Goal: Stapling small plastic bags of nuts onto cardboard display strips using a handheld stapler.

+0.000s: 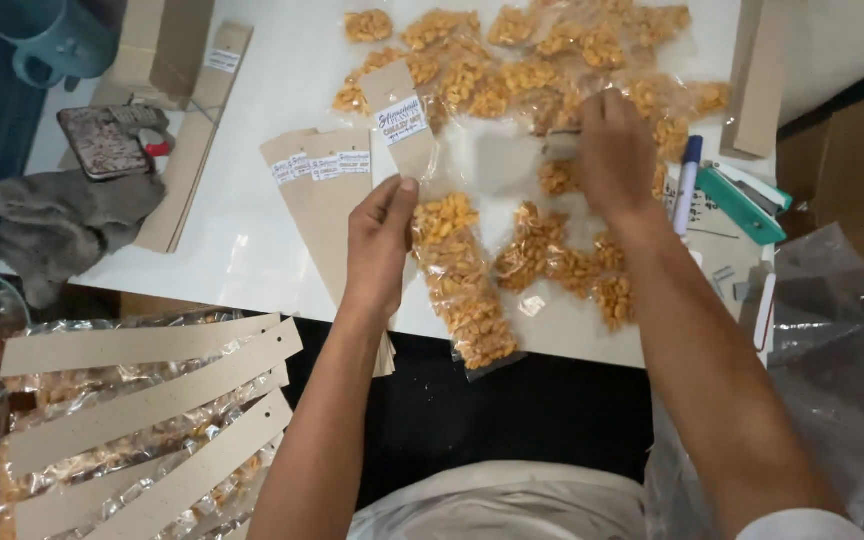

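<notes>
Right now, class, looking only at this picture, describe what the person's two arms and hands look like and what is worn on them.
Both forearms are bare from wrist to elbow. The left hand and right hand wear no gloves, and no ring, watch or bracelet shows on the sides in view. A white sleeve edge appears at the right arm's elbow. The left arm shows no sleeve before it leaves the picture.

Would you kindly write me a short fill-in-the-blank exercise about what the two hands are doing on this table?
1. The left hand pinches a brown card strip bearing a white ____.
2. The right hand reaches among clear bags of ____ snacks.
3. The long snack bag beside the left hand hangs over the table's ____ edge.
4. Right of the right hand lies a marker pen with a ____ cap.

Missing words: label; orange; near; blue
</notes>
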